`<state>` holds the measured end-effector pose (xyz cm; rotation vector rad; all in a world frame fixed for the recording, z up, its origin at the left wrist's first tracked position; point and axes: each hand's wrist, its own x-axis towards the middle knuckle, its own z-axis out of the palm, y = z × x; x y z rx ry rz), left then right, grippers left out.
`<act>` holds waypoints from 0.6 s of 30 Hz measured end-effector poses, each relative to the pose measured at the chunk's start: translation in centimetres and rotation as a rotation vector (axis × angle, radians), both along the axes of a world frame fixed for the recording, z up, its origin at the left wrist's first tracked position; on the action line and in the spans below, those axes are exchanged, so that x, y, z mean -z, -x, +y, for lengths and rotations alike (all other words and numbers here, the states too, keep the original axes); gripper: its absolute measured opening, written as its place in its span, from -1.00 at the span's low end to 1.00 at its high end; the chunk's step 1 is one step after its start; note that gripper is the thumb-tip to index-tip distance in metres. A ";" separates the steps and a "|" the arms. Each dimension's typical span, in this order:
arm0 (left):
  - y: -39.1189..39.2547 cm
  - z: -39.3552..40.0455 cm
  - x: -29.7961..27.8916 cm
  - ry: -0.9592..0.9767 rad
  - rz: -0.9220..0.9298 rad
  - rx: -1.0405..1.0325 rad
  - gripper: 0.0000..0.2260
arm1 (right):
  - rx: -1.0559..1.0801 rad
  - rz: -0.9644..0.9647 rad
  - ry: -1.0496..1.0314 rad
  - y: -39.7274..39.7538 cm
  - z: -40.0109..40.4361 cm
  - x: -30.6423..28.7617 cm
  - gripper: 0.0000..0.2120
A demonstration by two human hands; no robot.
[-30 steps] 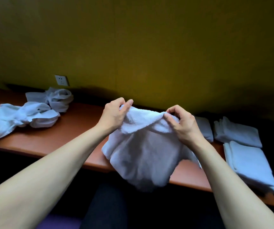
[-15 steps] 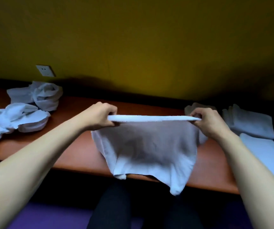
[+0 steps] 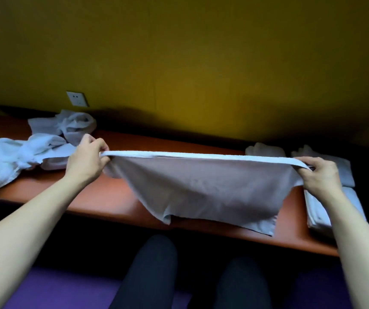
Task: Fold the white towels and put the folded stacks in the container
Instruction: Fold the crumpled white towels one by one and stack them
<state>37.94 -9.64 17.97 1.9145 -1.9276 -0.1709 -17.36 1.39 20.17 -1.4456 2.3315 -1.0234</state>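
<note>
Held taut across mid-frame: one white towel [image 3: 203,188], top edge stretched level, lower part hanging over the front edge of the brown table [image 3: 103,197]. Left hand [image 3: 87,160], at centre left, fingers curled and pinching one top corner. Right hand [image 3: 319,177], at centre right, gripping the other corner likewise. Judged partway through: folded towels [image 3: 335,208] already stacked at the right edge of the frame, more folded ones [image 3: 266,150] behind them near the wall. Still to fold: a crumpled heap of unfolded towels [image 3: 23,157] at the left of the frame, plus the one in hand. No container seen anywhere in view, so no stack judged put away yet.
</note>
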 end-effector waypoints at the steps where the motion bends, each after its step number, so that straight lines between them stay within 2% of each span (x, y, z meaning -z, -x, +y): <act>1: -0.1 0.6 -0.3 0.041 0.054 -0.040 -0.88 | 0.009 -0.036 0.044 -0.4 0.9 -0.5 -0.80; 5: -0.3 3.4 -2.2 0.160 0.260 -0.233 -0.90 | 0.091 -0.289 0.244 -2.2 4.0 -2.7 -0.80; 10: -1.5 7.6 -4.1 0.326 0.437 -0.327 -0.84 | 0.139 -0.588 0.496 -5.0 8.4 -5.4 -0.91; 14: -2.4 8.4 -5.3 0.499 0.573 -0.342 -0.88 | 0.195 -0.643 0.609 -5.0 9.3 -6.9 -0.95; 18: -2.1 5.7 -5.0 0.488 0.605 -0.352 -0.82 | 0.280 -0.595 0.566 -4.2 6.8 -5.8 -0.96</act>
